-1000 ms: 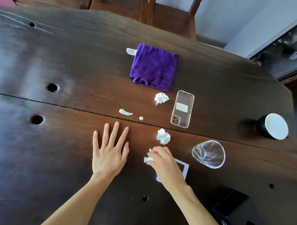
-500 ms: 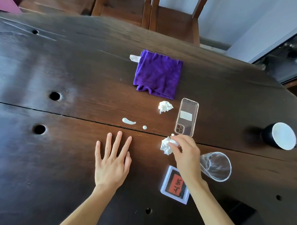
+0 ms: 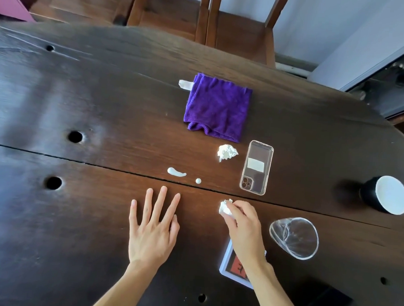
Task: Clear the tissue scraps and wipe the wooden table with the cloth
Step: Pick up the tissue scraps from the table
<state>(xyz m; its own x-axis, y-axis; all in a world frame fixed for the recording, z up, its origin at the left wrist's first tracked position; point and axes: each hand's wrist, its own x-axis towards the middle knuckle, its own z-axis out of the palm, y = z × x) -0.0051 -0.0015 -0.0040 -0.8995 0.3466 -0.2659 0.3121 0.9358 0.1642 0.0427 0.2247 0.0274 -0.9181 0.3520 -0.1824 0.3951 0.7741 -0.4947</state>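
Observation:
My right hand [image 3: 242, 220] is closed around a crumpled white tissue scrap [image 3: 224, 207] just above the dark wooden table [image 3: 78, 216]. A second tissue scrap [image 3: 227, 152] lies farther back, left of a clear phone case [image 3: 256, 167]. The folded purple cloth [image 3: 218, 108] rests behind it, with a white tag at its left corner. A white smear [image 3: 176, 172] and a small white drop [image 3: 198, 181] sit on the wood ahead of my left hand [image 3: 153, 227], which lies flat with fingers spread.
A clear glass [image 3: 294, 238] lies tipped on its side right of my right hand. A black cup with a white inside [image 3: 385, 196] lies at the right edge. A white-framed card [image 3: 234, 266] sits under my right wrist. Wooden chairs [image 3: 236, 27] stand beyond the table.
My right hand moved from a near scrap up to the middle scrap and closed on it, uncovering the card. The left hand stayed flat.

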